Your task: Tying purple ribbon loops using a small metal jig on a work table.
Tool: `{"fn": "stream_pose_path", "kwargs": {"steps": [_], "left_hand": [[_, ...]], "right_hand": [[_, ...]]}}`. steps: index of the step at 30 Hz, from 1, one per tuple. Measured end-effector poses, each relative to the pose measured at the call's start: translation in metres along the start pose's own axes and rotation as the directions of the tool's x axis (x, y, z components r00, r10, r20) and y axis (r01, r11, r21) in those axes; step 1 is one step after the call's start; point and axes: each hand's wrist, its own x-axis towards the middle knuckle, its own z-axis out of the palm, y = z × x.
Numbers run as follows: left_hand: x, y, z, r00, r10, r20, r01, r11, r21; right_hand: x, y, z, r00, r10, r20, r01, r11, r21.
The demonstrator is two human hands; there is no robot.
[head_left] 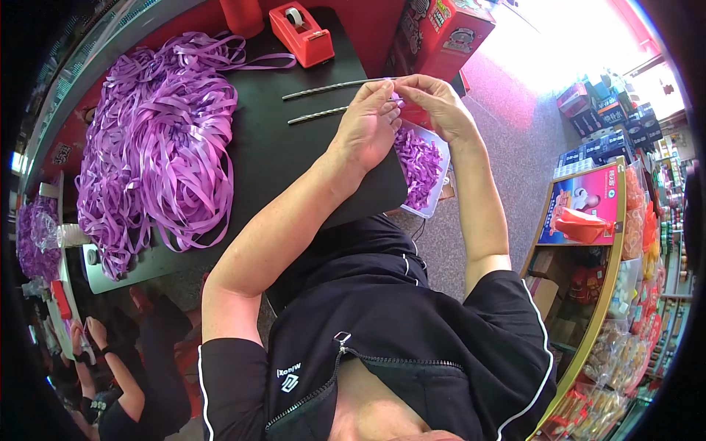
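Above the right edge of the black table, my left hand (368, 121) and my right hand (439, 105) meet with bent fingers. Their thumbs and forefingers pinch close together, and a bit of purple ribbon (396, 96) shows between them. Two twisted metal rods (318, 115) stretch over the tabletop toward my hands, one farther away than the other; their right ends pass behind my fingers. Just below my right hand, a white plastic bin (443, 173) holds many short, curled purple ribbon pieces (418, 165).
A large heap of purple ribbon (158, 147) covers the left of the black table (283, 169). At the back stands a red tape dispenser (301, 35), near a red box (445, 40). Packed goods line a wooden shelf (588, 316) at right. A mirrored reflection (118, 367) appears lower left.
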Motion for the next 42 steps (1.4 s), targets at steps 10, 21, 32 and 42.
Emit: {"fn": "stream_pose_path", "kwargs": {"steps": [10, 21, 32, 42], "left_hand": [[-0.005, 0.005, 0.009, 0.996, -0.050, -0.077, 0.041, 0.992, -0.118], [-0.005, 0.006, 0.006, 0.998, -0.052, -0.023, 0.049, 0.991, -0.121], [-0.002, 0.005, 0.002, 0.998, -0.063, 0.006, 0.063, 0.986, -0.152], [-0.002, 0.006, 0.003, 0.999, -0.050, 0.015, 0.052, 0.986, -0.156]], "right_hand": [[0.045, -0.011, -0.033, 0.982, 0.150, 0.111, -0.103, 0.933, -0.344], [0.084, -0.019, -0.026, 0.869, 0.444, 0.218, -0.032, 0.490, -0.871], [0.060, -0.021, -0.004, 0.948, 0.314, -0.058, -0.132, 0.219, -0.967], [0.047, -0.010, -0.011, 0.944, 0.307, -0.122, -0.242, 0.391, -0.888]]}}
